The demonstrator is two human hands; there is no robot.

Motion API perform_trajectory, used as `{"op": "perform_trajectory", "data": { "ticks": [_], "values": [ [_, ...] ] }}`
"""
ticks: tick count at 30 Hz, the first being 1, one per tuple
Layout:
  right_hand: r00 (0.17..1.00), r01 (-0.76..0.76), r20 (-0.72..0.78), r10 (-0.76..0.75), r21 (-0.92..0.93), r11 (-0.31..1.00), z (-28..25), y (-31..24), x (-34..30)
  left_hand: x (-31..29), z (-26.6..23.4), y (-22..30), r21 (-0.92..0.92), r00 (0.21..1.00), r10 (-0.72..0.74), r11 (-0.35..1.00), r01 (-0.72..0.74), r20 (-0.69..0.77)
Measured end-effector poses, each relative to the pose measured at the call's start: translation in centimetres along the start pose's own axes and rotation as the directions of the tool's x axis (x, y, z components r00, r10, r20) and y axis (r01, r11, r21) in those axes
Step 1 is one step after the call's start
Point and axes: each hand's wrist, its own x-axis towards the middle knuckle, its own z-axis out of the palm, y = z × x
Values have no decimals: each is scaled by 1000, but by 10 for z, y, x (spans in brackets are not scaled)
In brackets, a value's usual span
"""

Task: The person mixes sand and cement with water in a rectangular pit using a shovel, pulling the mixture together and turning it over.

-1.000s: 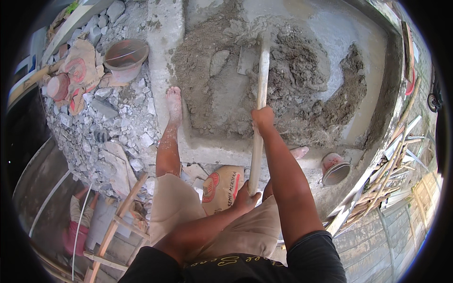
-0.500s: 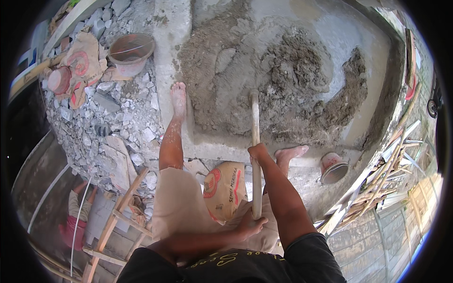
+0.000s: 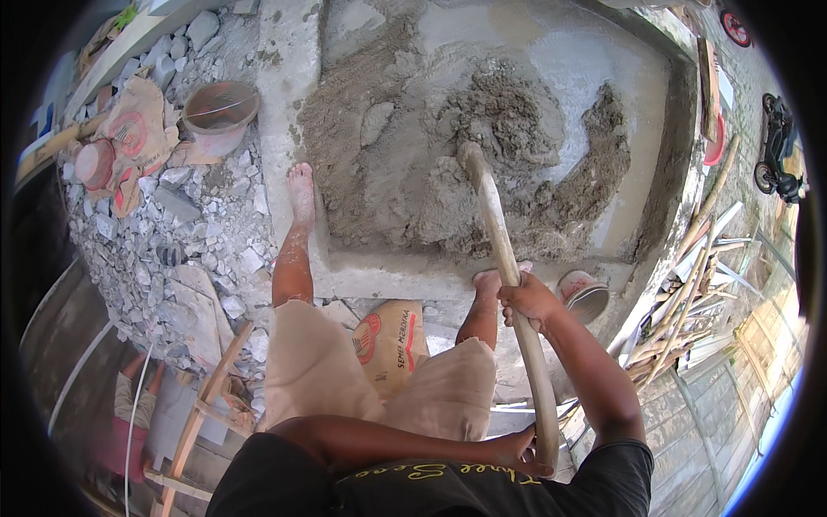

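Note:
My right hand [image 3: 527, 302] is wrapped round the middle of a long wooden tool handle [image 3: 508, 250]. My left hand [image 3: 524, 451], reaching across my body, grips its near end. The handle slants away and a little left into grey wet mortar [image 3: 413, 164]; the tool's head is buried in it and its kind cannot be seen. The mortar lies heaped in a shallow concrete trough [image 3: 379, 274], with milky water at the far right. My bare feet are on the trough's edge, one at the left and one near the handle.
Broken rubble [image 3: 155, 258], a grey bucket [image 3: 221, 121] and torn paper sacks [image 3: 142, 129] lie at the left. Another bucket [image 3: 586, 297] is right of my right foot. A paper cement sack [image 3: 392, 345] sits between my legs. Another person [image 3: 133, 414] is at the lower left, by a wooden ladder [image 3: 202, 414].
The handle has swung from nearly straight to slanted, its near end moving right and toward me with both hands. Its far end has shifted a little across the mortar. The whole view has shifted slightly.

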Motion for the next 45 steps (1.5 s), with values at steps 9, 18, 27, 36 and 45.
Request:
{"op": "perform_trajectory", "data": {
  "ticks": [9,18,27,36,45],
  "values": [
    [795,515,-434,-424,113,850,-9,30,-18,-19,-48,-57,466,859,-231,760,453,-458],
    [655,675,-656,-374,288,679,-10,23,135,32,-268,-81,430,478,-2,430,794,-879],
    [619,751,-632,-466,304,586,-13,-6,96,58,-286,-64,528,450,286,570,630,-846],
    [712,628,-375,-594,-37,777,31,-105,133,69,-243,-51,452,442,391,891,37,-807],
    [824,171,-397,-404,-507,845,23,-20,255,75,-173,-30,-173,503,-105,981,-90,-858]
  ]
}}
